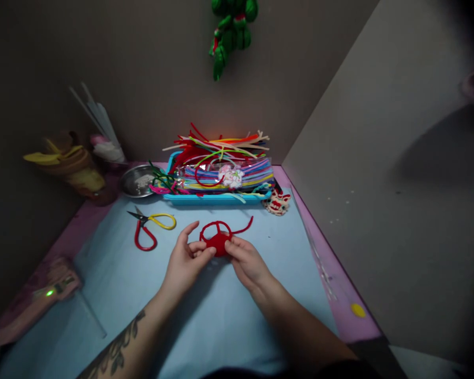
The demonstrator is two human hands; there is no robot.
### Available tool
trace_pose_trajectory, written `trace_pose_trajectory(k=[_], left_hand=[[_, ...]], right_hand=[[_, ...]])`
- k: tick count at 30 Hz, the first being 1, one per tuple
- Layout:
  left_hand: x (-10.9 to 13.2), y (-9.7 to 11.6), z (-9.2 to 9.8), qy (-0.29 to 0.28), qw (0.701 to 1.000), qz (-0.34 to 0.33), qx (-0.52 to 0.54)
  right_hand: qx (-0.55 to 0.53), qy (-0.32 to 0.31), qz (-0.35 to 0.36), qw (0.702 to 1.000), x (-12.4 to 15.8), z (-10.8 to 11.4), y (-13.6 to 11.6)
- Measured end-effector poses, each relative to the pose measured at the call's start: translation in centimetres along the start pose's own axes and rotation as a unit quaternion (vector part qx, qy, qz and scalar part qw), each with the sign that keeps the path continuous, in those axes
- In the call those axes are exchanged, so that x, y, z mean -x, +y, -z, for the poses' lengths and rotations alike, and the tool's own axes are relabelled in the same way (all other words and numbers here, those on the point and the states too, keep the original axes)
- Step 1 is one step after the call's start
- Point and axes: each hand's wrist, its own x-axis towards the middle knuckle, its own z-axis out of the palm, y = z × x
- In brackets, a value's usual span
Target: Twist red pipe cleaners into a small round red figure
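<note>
Between my hands, just above the light blue cloth, is a red pipe-cleaner piece (218,245). Its lower part is filled in solid, while its upper part is an open ring with a spoke, and a loose red end sticks out to the right. My left hand (187,258) pinches its left edge between thumb and fingers, the index finger raised. With thumb and fingers, my right hand (248,261) grips the right edge. Scissors (144,223) with one red and one yellow handle lie spread on the cloth, left of my left hand.
A blue basket (217,199) full of colourful pipe cleaners stands at the back beside a metal bowl (136,181). At left lies a pink glue gun (57,289) with a green light. Behind it is a wrapped bouquet (79,168). Walls close off the back and right.
</note>
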Motion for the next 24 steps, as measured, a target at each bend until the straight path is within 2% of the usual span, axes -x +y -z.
trace_pose_trajectory(k=[7,12,16,20,24], left_hand=[[-0.52,-0.24,0.3,-0.047,0.998,0.031,0.039],[-0.48,0.04,0.41,-0.054,0.997,0.03,0.044],[-0.41,0.08,0.37,-0.087,0.991,0.058,0.086],[-0.57,0.17,0.46,-0.06,0.991,0.057,0.105],[-0.7,0.47,0.59,-0.028,0.99,0.082,0.107]], right_hand=[[-0.014,-0.02,-0.014,1.0,0.2,-0.02,-0.1],[-0.007,-0.023,-0.007,1.0,0.21,0.08,-0.18],[-0.026,-0.033,-0.035,0.999,0.3,0.07,-0.15],[-0.012,-0.024,0.004,1.0,0.39,-0.18,-0.45],[0.046,-0.02,0.047,0.998,0.33,-0.2,-0.82]])
